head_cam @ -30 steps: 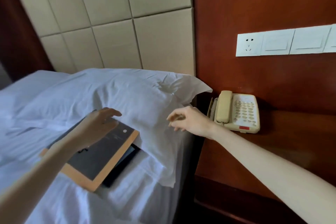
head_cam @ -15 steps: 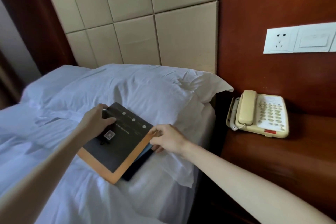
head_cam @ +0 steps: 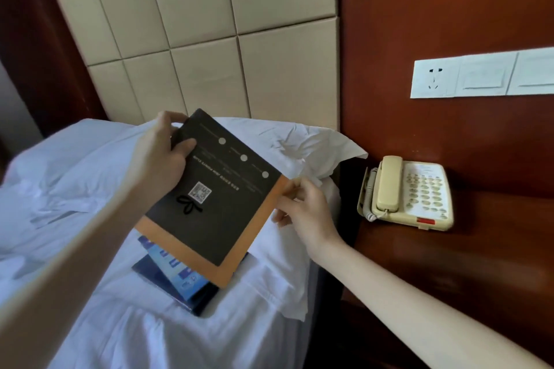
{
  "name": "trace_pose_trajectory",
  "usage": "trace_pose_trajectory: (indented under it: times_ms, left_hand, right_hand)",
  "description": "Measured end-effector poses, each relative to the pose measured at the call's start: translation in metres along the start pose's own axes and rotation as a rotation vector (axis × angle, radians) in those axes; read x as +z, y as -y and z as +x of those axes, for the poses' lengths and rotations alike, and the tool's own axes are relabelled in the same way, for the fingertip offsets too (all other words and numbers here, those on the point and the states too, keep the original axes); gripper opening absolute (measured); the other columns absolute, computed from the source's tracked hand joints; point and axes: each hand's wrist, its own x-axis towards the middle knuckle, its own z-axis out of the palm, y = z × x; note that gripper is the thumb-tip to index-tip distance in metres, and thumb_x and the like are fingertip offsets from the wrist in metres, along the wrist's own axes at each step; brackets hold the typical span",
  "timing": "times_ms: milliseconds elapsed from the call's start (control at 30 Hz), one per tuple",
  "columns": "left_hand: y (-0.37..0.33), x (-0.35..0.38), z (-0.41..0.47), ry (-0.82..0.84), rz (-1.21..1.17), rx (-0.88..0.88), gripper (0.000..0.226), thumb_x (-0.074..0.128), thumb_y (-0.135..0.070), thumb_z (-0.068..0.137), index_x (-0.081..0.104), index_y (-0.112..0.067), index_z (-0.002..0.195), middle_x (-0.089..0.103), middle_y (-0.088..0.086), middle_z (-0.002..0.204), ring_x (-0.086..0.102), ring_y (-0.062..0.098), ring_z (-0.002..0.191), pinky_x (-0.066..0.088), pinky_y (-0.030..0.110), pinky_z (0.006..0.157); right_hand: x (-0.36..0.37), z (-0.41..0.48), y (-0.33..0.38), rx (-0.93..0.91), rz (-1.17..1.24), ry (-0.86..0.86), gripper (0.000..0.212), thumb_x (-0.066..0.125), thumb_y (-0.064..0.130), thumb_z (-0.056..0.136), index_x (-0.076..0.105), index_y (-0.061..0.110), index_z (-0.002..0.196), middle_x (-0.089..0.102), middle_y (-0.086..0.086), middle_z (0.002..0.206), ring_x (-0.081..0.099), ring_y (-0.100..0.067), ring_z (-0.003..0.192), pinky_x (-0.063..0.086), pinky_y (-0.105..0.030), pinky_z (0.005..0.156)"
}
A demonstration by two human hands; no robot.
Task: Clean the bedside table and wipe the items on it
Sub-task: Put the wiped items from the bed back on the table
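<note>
Booklet (head_cam: 227, 219) (QR-coded) in left hand (head_cam: 159, 162), right hand (head_cam: 305, 210).

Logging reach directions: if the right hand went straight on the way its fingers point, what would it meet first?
The booklet: the right hand points up-left, its fingers at the orange corner, seemingly pinching it. Beyond that lies the pillow.

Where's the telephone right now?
In the head view, the cream telephone sits on the right, on the wooden bedside table, just beside the white pillow and below the wall socket.
</note>
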Motion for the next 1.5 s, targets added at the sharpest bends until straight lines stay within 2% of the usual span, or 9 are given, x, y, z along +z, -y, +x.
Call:
trace_pose_trajectory:
  times_ms: [100, 333, 433, 767, 967, 1133, 1233, 1367, 1500]
  left_hand:
    - [-0.021, 0.021, 0.004, -0.011, -0.081, 0.045, 0.024, 0.056, -0.012, 0.093, 0.046, -0.029, 0.107, 0.056, -0.020, 0.077, 0.058, 0.002, 0.073, 0.045, 0.031, 0.067]
    - [-0.065, 0.079, 0.007, 0.122, -0.305, -0.012, 0.016, 0.055, -0.014, 0.093, 0.051, -0.026, 0.102, 0.062, -0.006, 0.082, 0.064, 0.027, 0.087, 0.052, 0.049, 0.085]
    - [-0.088, 0.106, 0.008, 0.187, -0.387, -0.008, 0.009, 0.054, -0.015, 0.093, 0.052, -0.021, 0.099, 0.062, 0.002, 0.086, 0.063, 0.029, 0.088, 0.052, 0.051, 0.086]
    - [-0.158, 0.179, 0.003, 0.248, -0.619, 0.117, 0.015, 0.057, -0.010, 0.090, 0.052, -0.020, 0.080, 0.058, -0.008, 0.073, 0.054, 0.007, 0.067, 0.042, 0.029, 0.066]
    - [-0.183, 0.216, -0.004, 0.385, -0.662, 0.271, 0.003, 0.062, -0.014, 0.089, 0.059, -0.014, 0.091, 0.068, 0.000, 0.086, 0.064, 0.017, 0.082, 0.052, 0.036, 0.074]
    - [-0.202, 0.260, -0.024, 0.471, -0.660, 0.349, 0.010, 0.064, -0.008, 0.088, 0.062, -0.016, 0.092, 0.067, -0.008, 0.084, 0.062, 0.006, 0.078, 0.051, 0.021, 0.068]
    - [-0.211, 0.286, -0.038, 0.523, -0.634, 0.338, 0.009, 0.065, -0.007, 0.086, 0.059, -0.014, 0.085, 0.070, -0.001, 0.085, 0.065, 0.020, 0.083, 0.053, 0.035, 0.072]
    - [-0.218, 0.309, -0.053, 0.556, -0.638, 0.372, 0.024, 0.065, -0.004, 0.084, 0.055, -0.023, 0.074, 0.065, -0.023, 0.068, 0.059, -0.002, 0.072, 0.040, 0.006, 0.060]
    - [-0.221, 0.328, -0.061, 0.621, -0.700, 0.325, 0.026, 0.064, 0.000, 0.084, 0.059, -0.024, 0.074, 0.064, -0.017, 0.080, 0.054, -0.007, 0.080, 0.036, 0.009, 0.072]
  right_hand:
    - [-0.026, 0.003, 0.013, -0.036, 0.022, -0.109, 0.018, 0.064, 0.003, 0.080, 0.052, 0.017, 0.078, 0.061, -0.001, 0.062, 0.058, -0.016, 0.048, 0.045, -0.025, 0.046]
    - [-0.094, 0.001, 0.033, 0.101, 0.106, -0.263, 0.015, 0.058, 0.003, 0.087, 0.057, 0.011, 0.100, 0.064, -0.006, 0.067, 0.058, -0.015, 0.051, 0.044, -0.025, 0.047]
    - [-0.125, -0.005, 0.039, 0.134, 0.093, -0.277, 0.013, 0.057, 0.005, 0.089, 0.066, 0.010, 0.082, 0.061, -0.007, 0.065, 0.057, -0.014, 0.052, 0.045, -0.027, 0.050]
    - [-0.211, -0.016, 0.059, 0.177, -0.041, -0.444, 0.022, 0.055, 0.027, 0.094, 0.064, 0.008, 0.087, 0.053, -0.005, 0.052, 0.051, -0.016, 0.048, 0.044, -0.027, 0.048]
    - [-0.272, -0.025, 0.086, 0.228, 0.057, -0.545, 0.036, 0.040, 0.035, 0.100, 0.062, 0.007, 0.106, 0.074, -0.015, 0.081, 0.069, -0.021, 0.061, 0.050, -0.026, 0.049]
    - [-0.327, -0.037, 0.112, 0.252, 0.148, -0.596, 0.056, 0.030, 0.051, 0.099, 0.060, 0.005, 0.114, 0.073, -0.020, 0.096, 0.073, -0.030, 0.078, 0.055, -0.034, 0.058]
    - [-0.350, -0.044, 0.119, 0.262, 0.183, -0.612, 0.060, 0.034, 0.059, 0.095, 0.059, 0.007, 0.111, 0.072, -0.023, 0.099, 0.072, -0.035, 0.090, 0.056, -0.042, 0.068]
    - [-0.372, -0.051, 0.121, 0.283, 0.196, -0.628, 0.065, 0.045, 0.066, 0.087, 0.057, 0.006, 0.111, 0.070, -0.027, 0.102, 0.070, -0.039, 0.094, 0.055, -0.050, 0.077]
    - [-0.382, -0.058, 0.120, 0.272, 0.201, -0.637, 0.056, 0.060, 0.047, 0.087, 0.058, -0.001, 0.116, 0.066, -0.030, 0.110, 0.068, -0.043, 0.096, 0.055, -0.053, 0.079]
